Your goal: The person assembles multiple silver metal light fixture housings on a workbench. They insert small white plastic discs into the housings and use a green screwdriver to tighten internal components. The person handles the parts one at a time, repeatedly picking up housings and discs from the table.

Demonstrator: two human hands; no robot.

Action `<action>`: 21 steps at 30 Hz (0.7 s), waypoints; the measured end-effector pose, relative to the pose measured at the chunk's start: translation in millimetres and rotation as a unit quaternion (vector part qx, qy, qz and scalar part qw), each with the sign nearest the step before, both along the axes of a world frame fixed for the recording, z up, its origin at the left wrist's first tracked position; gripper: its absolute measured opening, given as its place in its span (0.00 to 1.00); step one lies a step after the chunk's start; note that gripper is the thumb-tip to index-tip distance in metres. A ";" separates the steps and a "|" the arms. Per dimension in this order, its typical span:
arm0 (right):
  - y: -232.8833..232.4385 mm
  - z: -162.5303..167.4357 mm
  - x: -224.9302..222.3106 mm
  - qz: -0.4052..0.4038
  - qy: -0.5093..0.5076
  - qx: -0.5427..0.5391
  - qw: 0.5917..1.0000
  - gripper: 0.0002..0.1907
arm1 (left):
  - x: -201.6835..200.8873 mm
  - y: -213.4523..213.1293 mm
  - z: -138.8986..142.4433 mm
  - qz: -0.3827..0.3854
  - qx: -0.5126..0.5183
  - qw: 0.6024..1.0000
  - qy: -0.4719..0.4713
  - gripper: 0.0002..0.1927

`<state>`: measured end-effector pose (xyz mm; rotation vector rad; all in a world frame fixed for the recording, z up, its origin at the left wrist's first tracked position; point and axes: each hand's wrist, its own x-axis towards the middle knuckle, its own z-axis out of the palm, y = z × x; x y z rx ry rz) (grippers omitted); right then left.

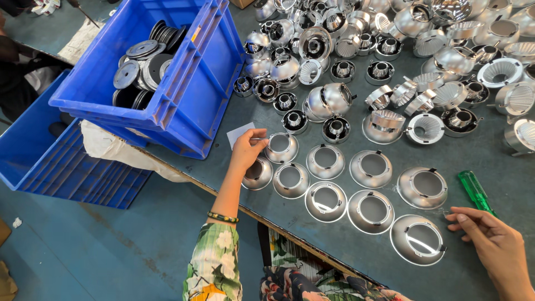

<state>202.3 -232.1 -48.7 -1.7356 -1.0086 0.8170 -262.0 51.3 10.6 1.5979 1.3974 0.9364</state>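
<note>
While rows of silver reflector cups cover the grey table (501, 184), both hands rest among them.

The left hand (245, 153) lies over a silver cup (258, 174) at the left end of the near rows, its fingers (257, 139) narrow and pinching a thin pin against the rim of the next cup (281, 147). The right hand (493, 237) lies at the near right, fingers loosely spread and holding nothing, beside a large cup (418, 239) and near a green screwdriver (475, 191). A blue crate (189, 95) of dark discs (142, 64) sits far left.
</note>
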 end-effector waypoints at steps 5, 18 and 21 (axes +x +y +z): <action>-0.6 -2.2 1.1 0.002 -0.002 0.006 1.000 0.14 | 7.0 13.7 -1.4 -0.030 -0.053 0.998 -0.011 0.18; 0.2 -10.9 4.4 0.006 -0.021 -0.019 1.000 0.14 | 21.8 -44.6 23.0 -0.135 0.227 0.927 0.266 0.24; 0.1 -15.3 6.8 0.005 -0.022 -0.024 0.999 0.14 | 21.6 -50.2 19.7 -0.138 0.252 0.910 0.298 0.27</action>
